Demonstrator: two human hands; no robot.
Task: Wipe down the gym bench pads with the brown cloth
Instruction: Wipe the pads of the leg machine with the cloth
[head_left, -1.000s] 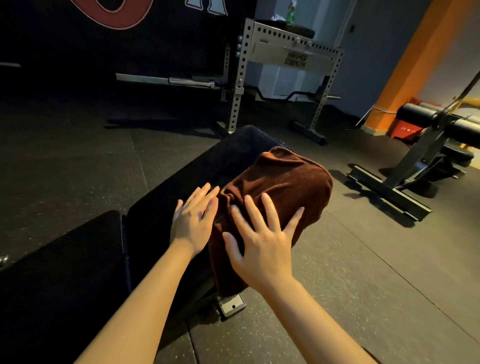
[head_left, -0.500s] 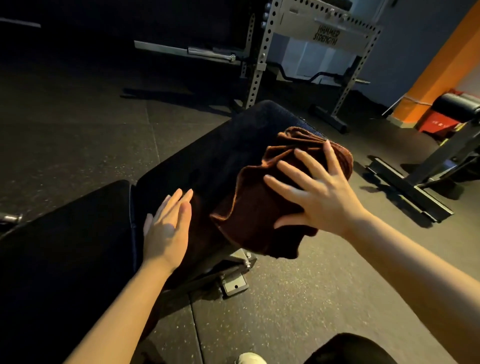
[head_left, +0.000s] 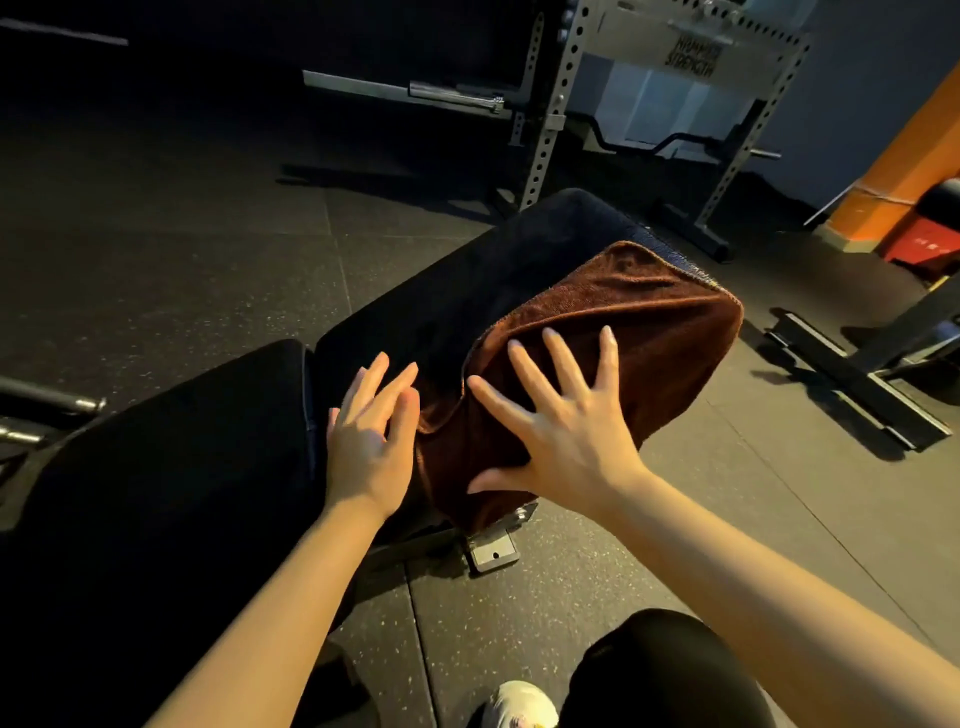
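Two flat hands are on the job, and neither is gripping anything. Your right hand (head_left: 558, 431) lies spread, fingers straight, pressing the cloth (head_left: 623, 338) onto the back pad (head_left: 467, 280). Your left hand (head_left: 371, 434) rests flat on that pad just beside the cloth, fingertips at its near edge, fingers straight and holding nothing.

The cloth sits on the right side of the back pad. It is rumpled, and its right and near parts hang over the pad's edge toward the floor (head_left: 727, 519). The seat pad (head_left: 182, 467) lies to your left, with no cloth on it.

The main risk, as I judge it, is the overhang. With only palm pressure and no grasp, a stroke toward the right edge could carry the cloth off the pad and drop it on the floor, where it would pick up grit. A second risk is bunching: the folds under your fingers may ride up, so you would rub with a ridge and leave strips unwiped. The pad's left half is bare, so it could be missed if your strokes keep to the right. In this dim light, damp patches would be hard to spot, so work the pads in overlapping passes.
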